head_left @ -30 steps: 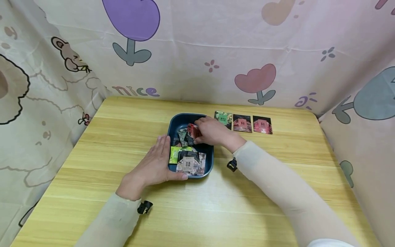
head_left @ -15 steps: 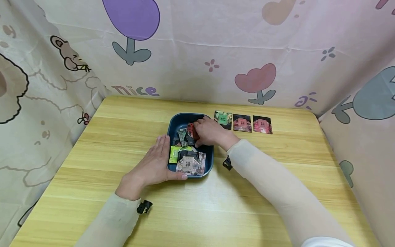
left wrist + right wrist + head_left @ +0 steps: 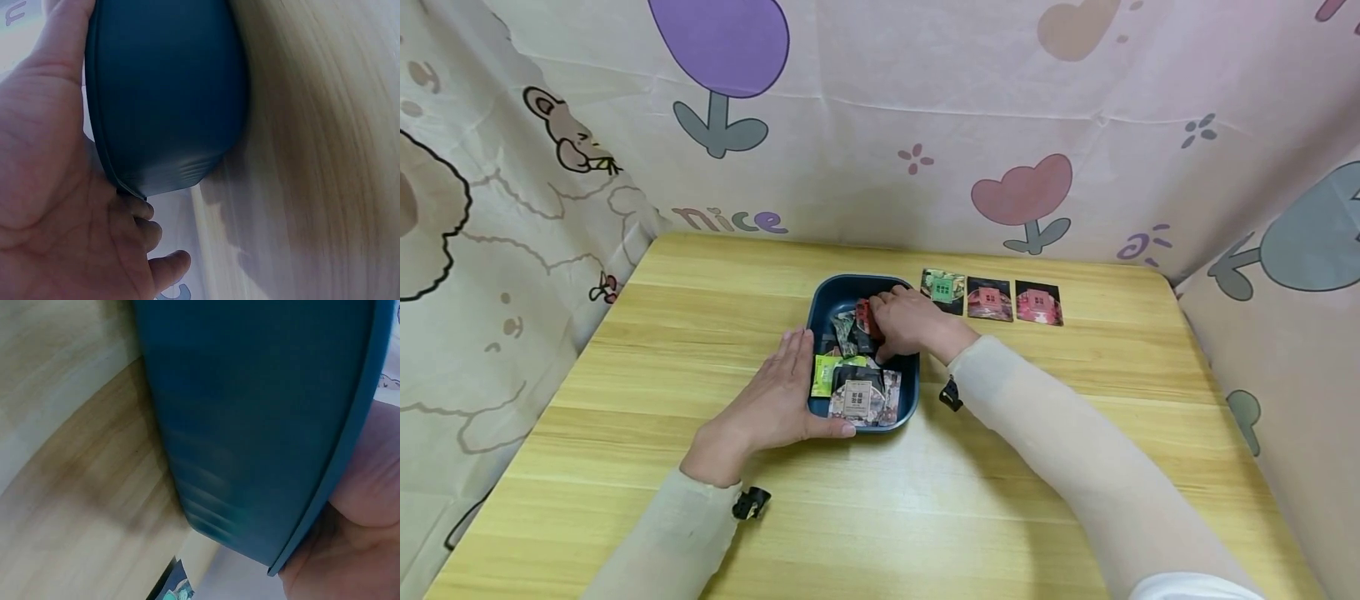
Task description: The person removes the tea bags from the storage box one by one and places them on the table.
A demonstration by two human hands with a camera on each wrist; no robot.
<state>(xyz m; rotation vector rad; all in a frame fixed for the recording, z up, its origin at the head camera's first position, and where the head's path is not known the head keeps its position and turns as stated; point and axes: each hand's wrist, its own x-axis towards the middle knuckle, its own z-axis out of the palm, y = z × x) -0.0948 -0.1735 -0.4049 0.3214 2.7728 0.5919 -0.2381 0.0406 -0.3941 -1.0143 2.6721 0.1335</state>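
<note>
A dark blue rectangular tub (image 3: 912,400) stands on the table, holding several small packets. Along its left wall lies my left hand (image 3: 775,396), fingers extended, with the thumb at the near rim; the left wrist view shows its palm beside the tub wall (image 3: 169,94). My right hand (image 3: 910,321) reaches over the right rim, its bent fingers and thumb at a red-and-black packet (image 3: 863,321); the fingertips are partly hidden. Left of that packet is a dark patterned one (image 3: 844,333). Nearer lie a yellow-green packet (image 3: 823,377) and a black one with a pale label (image 3: 857,398).
Right of the tub, a row of flat packets lies at the back: a green-labelled one (image 3: 942,290), a pink-labelled one (image 3: 989,299) and another pink one (image 3: 1038,302). A printed curtain (image 3: 865,200) hangs behind the wooden table (image 3: 880,517).
My right hand has shifted slightly left and deeper over the tub, covering more of the red-and-black packet. The left hand and the tub have stayed in place.
</note>
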